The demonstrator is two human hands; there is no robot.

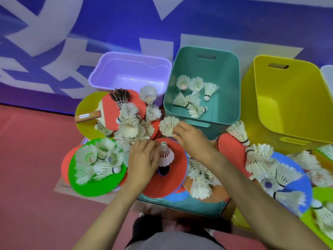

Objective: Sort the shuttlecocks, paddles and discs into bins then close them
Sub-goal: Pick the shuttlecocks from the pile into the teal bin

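The right hand (193, 139) pinches a white shuttlecock (167, 126) by its feather skirt, fingertips curled in on it, just near of the teal bin (228, 87), which already holds about 6 shuttlecocks. The left hand (142, 159) lies on the red disc (173, 184) with its fingers bent around a second shuttlecock (165, 155) standing cork-up. It seems to be gripping this one, though the thumb is hidden and I cannot tell how firmly.

The step in hand looks like moving shuttlecocks into the teal bin. To do it well:

- Lift the right hand's shuttlecock over the bin's near rim and release it low, since the feathers are brittle and bend easily.
- Raise the left hand's shuttlecock straight up, so the disc under it does not slide into the loose pile (129, 120) to the far left.
- Keep the purple bin (129, 69) and the yellow bin (288, 87) free for paddles and discs.
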